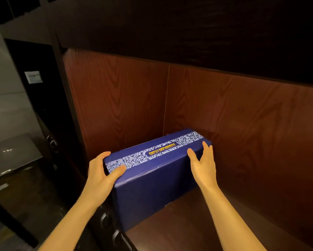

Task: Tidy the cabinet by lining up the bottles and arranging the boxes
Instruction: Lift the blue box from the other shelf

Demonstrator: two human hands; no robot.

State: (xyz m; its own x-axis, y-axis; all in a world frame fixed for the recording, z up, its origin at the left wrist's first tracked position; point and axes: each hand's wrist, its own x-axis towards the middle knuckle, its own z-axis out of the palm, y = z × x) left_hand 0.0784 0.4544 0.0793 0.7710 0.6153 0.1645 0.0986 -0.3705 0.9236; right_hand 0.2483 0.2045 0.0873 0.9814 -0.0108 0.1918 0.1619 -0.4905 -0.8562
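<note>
Both forearms reach in, the left hand (102, 171) clasping the blue box's (152, 176) near end, the right hand (203, 163) open against its side; next, likely squaring it on the shelf (179, 225).

Glossy dark table (12, 160) at left, white wall plate (33, 77) (small) — dim background.

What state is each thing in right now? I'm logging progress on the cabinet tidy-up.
Blue box: lying on its long side in the cabinet's left back corner, closed, patterned band on top.
Left hand: gripping the box's near left corner, thumb on top.
Right hand: open, fingers spread, flat against the box's right side.
Cabinet shelf: bare beside the box; no bottles visible.
</note>
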